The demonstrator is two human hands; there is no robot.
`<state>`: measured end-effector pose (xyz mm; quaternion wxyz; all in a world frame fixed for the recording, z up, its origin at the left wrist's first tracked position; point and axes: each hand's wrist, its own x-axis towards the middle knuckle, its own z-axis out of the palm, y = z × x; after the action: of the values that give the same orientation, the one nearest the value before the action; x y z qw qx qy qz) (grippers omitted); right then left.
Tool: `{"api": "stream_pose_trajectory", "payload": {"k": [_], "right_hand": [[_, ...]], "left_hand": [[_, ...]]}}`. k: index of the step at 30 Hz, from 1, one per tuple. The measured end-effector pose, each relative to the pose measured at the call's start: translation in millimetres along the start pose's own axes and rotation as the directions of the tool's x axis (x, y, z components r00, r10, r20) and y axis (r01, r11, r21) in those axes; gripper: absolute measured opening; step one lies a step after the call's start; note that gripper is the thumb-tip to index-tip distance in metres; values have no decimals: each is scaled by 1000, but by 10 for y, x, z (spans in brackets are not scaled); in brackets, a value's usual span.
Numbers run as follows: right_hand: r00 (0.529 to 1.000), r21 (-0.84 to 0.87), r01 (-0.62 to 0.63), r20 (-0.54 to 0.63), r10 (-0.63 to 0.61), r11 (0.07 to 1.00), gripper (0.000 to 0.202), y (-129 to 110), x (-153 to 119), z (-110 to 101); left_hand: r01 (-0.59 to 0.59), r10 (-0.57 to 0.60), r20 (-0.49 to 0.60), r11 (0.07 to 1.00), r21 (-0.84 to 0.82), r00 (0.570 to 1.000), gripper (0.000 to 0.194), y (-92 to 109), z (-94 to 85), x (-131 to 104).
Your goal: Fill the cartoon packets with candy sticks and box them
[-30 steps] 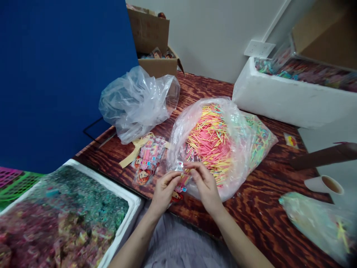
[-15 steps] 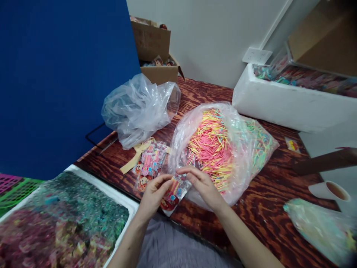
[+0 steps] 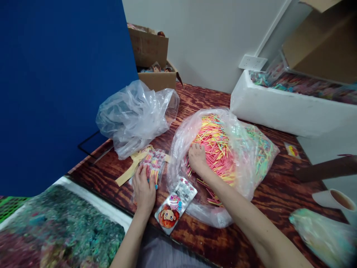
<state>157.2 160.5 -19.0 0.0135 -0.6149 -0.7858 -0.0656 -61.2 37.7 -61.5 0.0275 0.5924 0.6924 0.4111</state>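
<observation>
The left hand (image 3: 143, 191) has moved onto packets (image 3: 158, 163), fingers spread; the right hand (image 3: 197, 159) has moved into colored sticks (image 3: 216, 143). I can't tell its grip. A shiny packet (image 3: 175, 207) lies on the stripy brown counter (image 3: 275, 212). The wall (image 3: 200, 44) is pale.

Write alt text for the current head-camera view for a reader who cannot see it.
A person's right hand is in an open plastic bag of pink and yellow sticks, while the left hand rests on printed packets. A single cartoon-printed packet lies between the forearms on a wood-grain table.
</observation>
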Motion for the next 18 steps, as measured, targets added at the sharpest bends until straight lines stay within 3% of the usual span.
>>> {"api": "stream_pose_trajectory", "payload": {"k": [4, 12, 15, 18], "right_hand": [[999, 11, -18, 29, 18, 1000, 30, -10, 79, 3], [984, 200, -174, 60, 165, 964, 26, 62, -58, -266], [969, 354, -245, 103, 223, 902, 21, 184, -128, -295], [952, 559, -304, 192, 237, 771, 11, 343, -189, -296]], "left_hand": [[2, -2, -2, 1000, -20, 1000, 42, -14, -19, 2], [-1, 1, 2, 999, -44, 1000, 41, -54, -24, 4], [8, -7, 18, 999, -41, 1000, 41, -18, -45, 11], [14, -13, 28, 999, -49, 1000, 42, 0, -63, 23]]}}
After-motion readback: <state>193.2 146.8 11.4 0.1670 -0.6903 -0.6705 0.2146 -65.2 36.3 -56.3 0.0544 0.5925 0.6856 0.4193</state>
